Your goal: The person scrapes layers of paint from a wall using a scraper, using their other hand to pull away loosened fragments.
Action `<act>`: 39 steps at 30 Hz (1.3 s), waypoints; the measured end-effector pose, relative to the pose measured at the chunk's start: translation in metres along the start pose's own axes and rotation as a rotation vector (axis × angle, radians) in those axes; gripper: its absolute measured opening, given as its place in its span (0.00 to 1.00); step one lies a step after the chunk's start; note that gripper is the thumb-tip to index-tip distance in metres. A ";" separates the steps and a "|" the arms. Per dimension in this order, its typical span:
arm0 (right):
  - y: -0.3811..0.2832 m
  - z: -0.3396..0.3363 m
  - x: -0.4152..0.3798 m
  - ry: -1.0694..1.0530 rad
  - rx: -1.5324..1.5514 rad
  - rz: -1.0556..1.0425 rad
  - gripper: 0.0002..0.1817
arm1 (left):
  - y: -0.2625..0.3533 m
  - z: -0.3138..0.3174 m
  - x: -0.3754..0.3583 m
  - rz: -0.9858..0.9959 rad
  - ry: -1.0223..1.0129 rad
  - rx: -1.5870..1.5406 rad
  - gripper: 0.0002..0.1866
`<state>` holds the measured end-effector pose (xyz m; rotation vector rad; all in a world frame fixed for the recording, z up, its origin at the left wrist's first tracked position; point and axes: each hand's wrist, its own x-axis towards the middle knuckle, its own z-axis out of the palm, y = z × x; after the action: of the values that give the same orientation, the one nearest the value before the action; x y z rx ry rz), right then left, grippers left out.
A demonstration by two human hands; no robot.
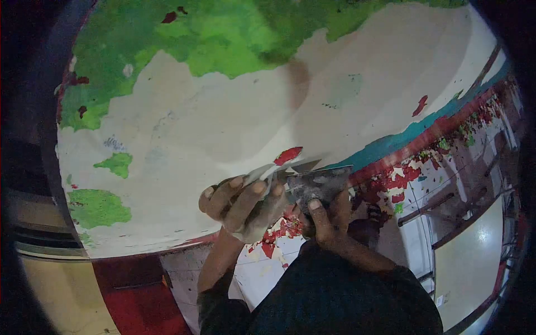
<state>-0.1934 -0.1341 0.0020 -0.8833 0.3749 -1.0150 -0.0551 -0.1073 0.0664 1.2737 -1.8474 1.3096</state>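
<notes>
My right hand [330,228] grips a dark, flat scraper blade [326,183], its thumb pressed on the face, which is smudged with pale dust. Close by on the left, my left hand [240,204] has its fingers curled, knuckles up, around a greyish, motion-smeared thing that I cannot make out. Both hands are at the lower part of a wall [223,123] with bare off-white areas and peeling green paint [223,39]. A small red paint patch [288,156] shows just above the hands.
Red, green and white paint flakes [402,178] litter the floor along the wall's foot. A teal and red band [391,144] runs along the lower wall. At the right stands a pale panel [469,251] among dark bars; a red surface [139,301] lies lower left.
</notes>
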 end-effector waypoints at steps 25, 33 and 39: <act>-0.024 0.009 0.000 -0.014 0.376 0.295 0.19 | -0.008 -0.002 0.033 0.080 -0.074 0.146 0.12; -0.015 0.019 -0.008 -0.023 0.428 0.295 0.20 | -0.008 -0.001 0.032 0.088 -0.079 0.113 0.11; -0.005 0.025 -0.008 0.007 0.511 0.258 0.20 | -0.012 0.004 0.028 0.169 -0.039 0.184 0.11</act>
<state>-0.1846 -0.1166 0.0206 -0.3598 0.2119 -0.8205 -0.0552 -0.1225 0.0936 1.2650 -1.9339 1.5869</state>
